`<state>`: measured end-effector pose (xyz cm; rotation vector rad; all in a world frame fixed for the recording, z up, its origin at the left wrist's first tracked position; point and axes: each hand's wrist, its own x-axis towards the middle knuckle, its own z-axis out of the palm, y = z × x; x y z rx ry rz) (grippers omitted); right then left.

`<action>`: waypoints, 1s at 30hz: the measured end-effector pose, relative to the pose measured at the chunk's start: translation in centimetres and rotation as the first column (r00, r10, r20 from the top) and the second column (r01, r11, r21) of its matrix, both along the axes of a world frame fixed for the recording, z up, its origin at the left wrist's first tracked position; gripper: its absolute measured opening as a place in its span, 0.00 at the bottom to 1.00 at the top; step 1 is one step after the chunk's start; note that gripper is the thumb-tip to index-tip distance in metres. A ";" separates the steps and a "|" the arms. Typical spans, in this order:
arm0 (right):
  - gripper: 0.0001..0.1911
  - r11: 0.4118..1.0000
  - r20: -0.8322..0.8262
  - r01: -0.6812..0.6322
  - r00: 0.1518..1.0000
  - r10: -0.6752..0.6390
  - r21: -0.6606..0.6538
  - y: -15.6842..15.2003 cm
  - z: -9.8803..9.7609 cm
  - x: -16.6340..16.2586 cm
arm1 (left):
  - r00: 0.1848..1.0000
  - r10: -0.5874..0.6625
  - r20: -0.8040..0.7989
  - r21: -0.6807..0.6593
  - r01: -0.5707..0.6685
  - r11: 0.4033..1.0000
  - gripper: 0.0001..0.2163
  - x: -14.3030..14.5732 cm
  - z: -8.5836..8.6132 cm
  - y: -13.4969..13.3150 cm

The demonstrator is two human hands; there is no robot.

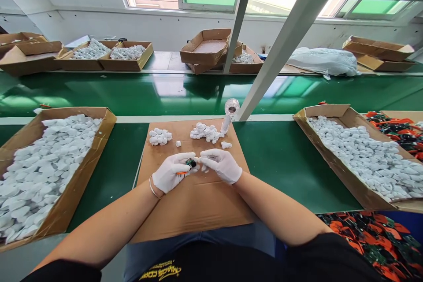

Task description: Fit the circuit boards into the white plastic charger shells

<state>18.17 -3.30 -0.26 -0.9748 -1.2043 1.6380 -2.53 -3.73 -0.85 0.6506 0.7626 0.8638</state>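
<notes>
Head view. A green workbench (280,158) runs in front of a glossy green conveyor belt (132,92), with windows and open cartons along the far wall. A flat cardboard sheet (194,211) lies on the bench directly before the person.

Above the sheet's middle, both hands wear white gloves. The left hand (170,172) is curled nearly closed, thumb and fingertips pinching a small green board (191,163) with an orange wire trailing under the palm. The right hand (222,165) is half curled, its fingertips meeting the board's right edge; whether they grip anything cannot be told (a white piece lies just below them).

Two small heaps of white pieces (205,132) sit at the sheet's far edge, beside an upright clear tool (229,116). A left box (71,194) and a right box (333,158), both full of white pieces, flank the sheet. Orange-and-green parts (370,238) lie at the lower right.
</notes>
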 end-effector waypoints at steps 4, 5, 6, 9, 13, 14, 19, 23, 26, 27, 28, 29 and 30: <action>0.23 0.999 -0.026 0.031 0.999 -0.030 0.032 -0.2 -0.9 -0.3 | 0.994 0.089 -0.057 0.101 -0.083 0.991 0.21 0.4 -0.2 -0.2; 0.22 0.997 -0.004 0.058 0.998 -0.058 0.041 -0.3 -1.1 -0.3 | 0.988 0.113 -0.102 0.144 -0.098 0.985 0.20 0.5 -0.1 -0.3; 0.20 0.994 0.029 0.088 0.996 -0.090 0.064 -0.3 -1.3 -0.4 | 0.978 0.139 -0.158 0.191 -0.108 0.976 0.20 0.6 0.0 -0.5; 0.11 0.964 0.141 0.122 0.977 -0.158 0.236 -0.6 -1.4 -0.4 | 0.929 0.209 -0.306 0.303 -0.113 0.946 0.20 0.8 0.3 -1.1; 0.09 0.827 0.289 0.011 0.934 -0.208 0.562 -1.0 -0.7 -0.3 | 0.897 0.239 -0.372 0.363 -0.097 0.927 0.19 1.0 0.2 -1.6; 0.09 0.792 0.306 -0.008 0.925 -0.227 0.610 -1.1 -0.5 -0.3 | 0.894 0.245 -0.375 0.371 -0.098 0.924 0.19 1.1 0.1 -1.6; 0.10 0.735 0.297 0.009 0.911 -0.285 0.678 -1.2 -0.4 -0.5 | 0.870 0.285 -0.402 0.409 -0.108 0.906 0.20 1.1 -0.2 -1.5; 0.11 0.710 0.258 0.033 0.918 -0.299 0.704 -1.3 -0.5 -0.5 | 0.866 0.280 -0.415 0.406 -0.099 0.908 0.20 1.0 -0.1 -1.5; 0.10 0.710 0.256 0.033 0.920 -0.295 0.703 -1.5 -0.4 -0.5 | 0.867 0.271 -0.418 0.406 -0.089 0.909 0.20 1.0 0.1 -1.5; 0.10 0.715 0.259 0.027 0.922 -0.288 0.698 -1.5 -0.3 -0.4 | 0.869 0.267 -0.417 0.406 -0.085 0.910 0.19 1.0 0.1 -1.5; 0.10 0.718 0.256 0.023 0.926 -0.277 0.695 -1.5 -0.2 -0.3 | 0.872 0.259 -0.415 0.406 -0.077 0.911 0.19 0.9 0.2 -1.6; 0.09 0.717 0.245 0.018 0.934 -0.262 0.697 -1.6 -0.1 -0.2 | 0.878 0.245 -0.411 0.405 -0.065 0.912 0.19 0.9 0.3 -1.6; 0.09 0.714 0.228 0.011 0.944 -0.238 0.700 -1.6 -0.1 -0.1 | 0.886 0.226 -0.405 0.405 -0.048 0.913 0.19 0.8 0.3 -1.7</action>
